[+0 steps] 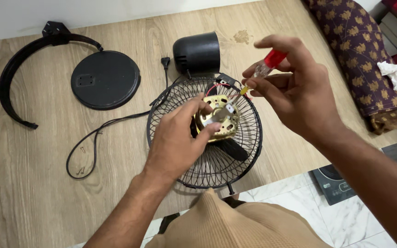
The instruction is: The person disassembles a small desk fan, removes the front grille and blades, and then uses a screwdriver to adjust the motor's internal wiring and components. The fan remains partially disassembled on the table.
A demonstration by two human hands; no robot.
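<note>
1. The left hand [178,138] reaches in from below, forearm running up from the bottom edge, palm down over the middle of the wire fan guard [171,98]. Its fingers are curled round the brass-coloured motor [224,120], thumb on the near rim and fingertips on the far side, so it has the motor in a loose grasp.
2. The right hand [299,94] comes in from the lower right, wrist bent, raised above the guard's upper right edge. Thumb and fingers are pinched shut on a small screwdriver [265,68] with a red and clear handle.
3. The screwdriver's long axis slants: handle up and to the right, tip down and to the left, pointing at the top of the motor beside red and black wires [214,87].
4. The motor sits at the centre of the round guard, which lies flat on the wooden floor [37,183], with a dark fan blade [234,149] under the wires.
5. Just beyond the guard stands a black motor cover [197,52]; further left lie a round black base [105,79], a curved black bracket [12,78], a power cord [111,123] and a few loose screws [82,170].
</note>
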